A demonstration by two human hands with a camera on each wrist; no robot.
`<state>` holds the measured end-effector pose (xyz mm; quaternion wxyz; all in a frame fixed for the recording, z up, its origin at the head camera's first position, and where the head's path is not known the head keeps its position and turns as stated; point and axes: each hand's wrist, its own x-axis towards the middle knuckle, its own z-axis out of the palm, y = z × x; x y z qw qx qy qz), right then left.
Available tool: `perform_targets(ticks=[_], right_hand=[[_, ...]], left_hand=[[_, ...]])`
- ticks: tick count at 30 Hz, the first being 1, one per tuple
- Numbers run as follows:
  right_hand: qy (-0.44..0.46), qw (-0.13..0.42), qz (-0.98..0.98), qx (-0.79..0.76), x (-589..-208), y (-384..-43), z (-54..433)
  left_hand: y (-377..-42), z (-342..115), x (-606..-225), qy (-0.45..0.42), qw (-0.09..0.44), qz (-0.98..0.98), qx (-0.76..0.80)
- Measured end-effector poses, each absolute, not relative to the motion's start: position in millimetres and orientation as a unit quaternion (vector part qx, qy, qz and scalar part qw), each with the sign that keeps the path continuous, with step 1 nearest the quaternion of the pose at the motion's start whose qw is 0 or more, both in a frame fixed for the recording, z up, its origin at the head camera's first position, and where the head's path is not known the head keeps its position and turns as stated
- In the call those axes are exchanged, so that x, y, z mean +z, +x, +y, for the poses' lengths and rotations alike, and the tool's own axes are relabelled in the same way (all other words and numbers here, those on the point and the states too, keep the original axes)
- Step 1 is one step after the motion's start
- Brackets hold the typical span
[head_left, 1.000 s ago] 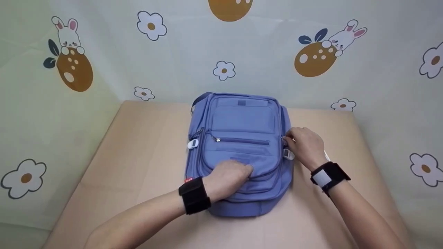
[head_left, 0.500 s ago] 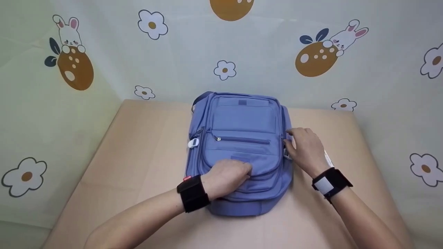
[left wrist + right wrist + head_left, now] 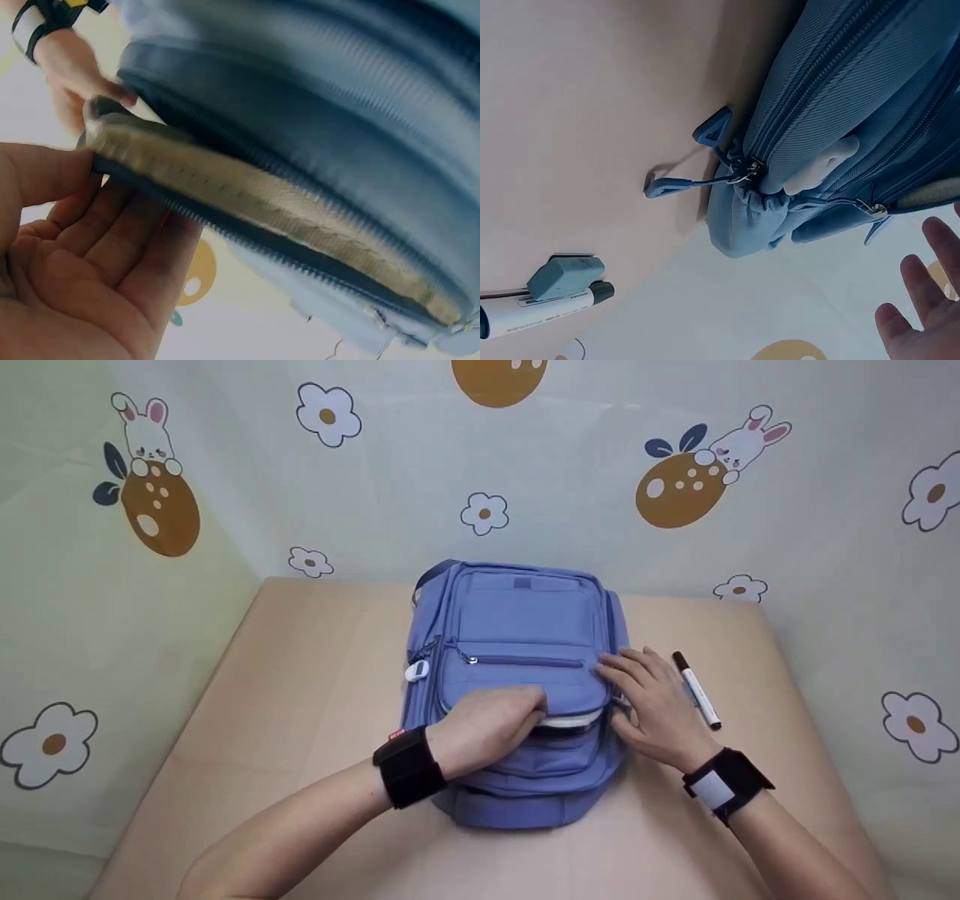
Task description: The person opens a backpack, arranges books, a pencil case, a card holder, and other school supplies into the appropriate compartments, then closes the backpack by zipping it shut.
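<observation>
A blue backpack lies with its front facing up. My left hand pinches the lower edge of its front pocket flap, thumb on the zip edge and fingers underneath in the left wrist view. The unzipped pocket gapes there, with a beige lining along the flap. My right hand is at the bag's right side, fingers extended and fingertips at the flap's edge. In the right wrist view its fingers are spread near the pocket's zipper pull. The pocket's inside is mostly hidden.
To the right of the right hand, a white marker with dark ends lies on the table. A grey-green eraser-like block lies against it. A patterned cloth wall stands behind the bag.
The left hand has lifted the flap's lower edge, so the pocket gapes. My right hand has let go of the zipper at the side and moved slightly lower, its fingers extending. The marker came into view.
</observation>
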<state>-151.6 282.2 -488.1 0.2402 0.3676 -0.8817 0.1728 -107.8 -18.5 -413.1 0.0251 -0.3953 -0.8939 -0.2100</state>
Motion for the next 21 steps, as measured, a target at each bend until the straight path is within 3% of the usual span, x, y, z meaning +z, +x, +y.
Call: perform_targets(ticks=[7, 11, 21], right_hand=[[0.367, 0.230, -0.875, 0.216, -484, -167, 268], [0.358, 0.197, -0.878, 0.250, -479, -178, 258], [0.263, 0.113, -0.912, 0.294, -467, -193, 258]], left_hand=[[-120, -22, -395, -0.393, 0.084, -0.885, -0.234], [-126, -25, -392, -0.393, 0.103, -0.880, -0.246], [-148, -61, -388, -0.291, 0.069, -0.897, -0.324]])
